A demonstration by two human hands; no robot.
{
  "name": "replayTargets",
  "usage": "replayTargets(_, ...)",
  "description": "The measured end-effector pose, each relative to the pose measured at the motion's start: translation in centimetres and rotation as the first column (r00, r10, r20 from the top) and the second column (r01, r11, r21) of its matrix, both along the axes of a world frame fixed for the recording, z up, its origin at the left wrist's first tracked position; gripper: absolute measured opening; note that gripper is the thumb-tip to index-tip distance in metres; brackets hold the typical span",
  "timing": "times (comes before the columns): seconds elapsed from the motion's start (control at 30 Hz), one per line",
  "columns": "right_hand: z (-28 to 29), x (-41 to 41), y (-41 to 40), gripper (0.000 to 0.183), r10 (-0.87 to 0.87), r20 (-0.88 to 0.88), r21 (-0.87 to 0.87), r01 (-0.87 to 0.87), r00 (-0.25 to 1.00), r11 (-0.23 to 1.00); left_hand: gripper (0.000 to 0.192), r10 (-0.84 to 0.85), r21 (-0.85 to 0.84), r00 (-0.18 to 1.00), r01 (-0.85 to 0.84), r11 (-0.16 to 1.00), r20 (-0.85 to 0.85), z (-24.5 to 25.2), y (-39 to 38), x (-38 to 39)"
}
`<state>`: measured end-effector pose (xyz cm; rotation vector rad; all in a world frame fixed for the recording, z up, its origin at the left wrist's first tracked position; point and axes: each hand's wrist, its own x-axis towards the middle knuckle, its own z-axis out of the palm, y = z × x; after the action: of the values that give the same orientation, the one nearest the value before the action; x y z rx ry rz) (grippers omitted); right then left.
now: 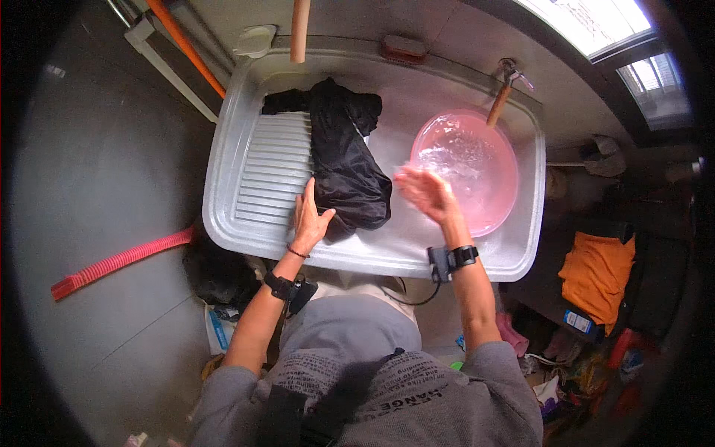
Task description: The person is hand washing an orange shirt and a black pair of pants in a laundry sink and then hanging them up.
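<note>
A black garment (349, 162) lies bunched over the right part of the ribbed washboard (273, 167), built into a pale laundry sink (377, 265). My left hand (311, 219) rests at the garment's lower left edge, thumb and fingers apart; its far fingertips are partly hidden. Between the garment and a pink basin (511, 190) is my right hand (427, 193), blurred, with fingers extended and nothing seen in it. It overlaps the basin's left rim. Rippling water fills much of the basin, under a tap (509, 72) with a tan tube on its spout.
A red soap dish (403, 49) and a pale green dish (255, 41) sit at the sink's back edge. Another tan pipe (300, 31) hangs over it. A red corrugated hose (128, 260) extends at left. An orange cloth (599, 279) and assorted items lie at right.
</note>
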<state>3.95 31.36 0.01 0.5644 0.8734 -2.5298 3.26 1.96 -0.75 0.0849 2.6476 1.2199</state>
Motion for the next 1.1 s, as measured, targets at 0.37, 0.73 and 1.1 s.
replayTargets(0.37, -3.2, -0.6, -6.7, 0.098, 0.654, -0.037, 0.956, -0.164, 0.755, 0.243, 0.068, -0.056, 0.549, 0.919, -0.183, 0.816, 0.39, -0.4, 1.6, 0.1)
replayTargets(0.73, 4.5, 0.6, -11.5, 0.102, 0.586, -0.321, 0.942, 0.312, 0.744, 0.12, 0.01, -0.116, 0.824, 0.954, -0.172, 0.539, 0.276, 14.2, 0.2, -4.6)
replayTargets(1.1, 7.2, -4.7, -8.5, 0.019, 0.051, -0.403, 0.801, 0.325, 0.914, 0.502, 0.013, -0.01, 0.96, 0.972, -0.23, 0.159, 0.235, 23.1, -7.2, -8.0)
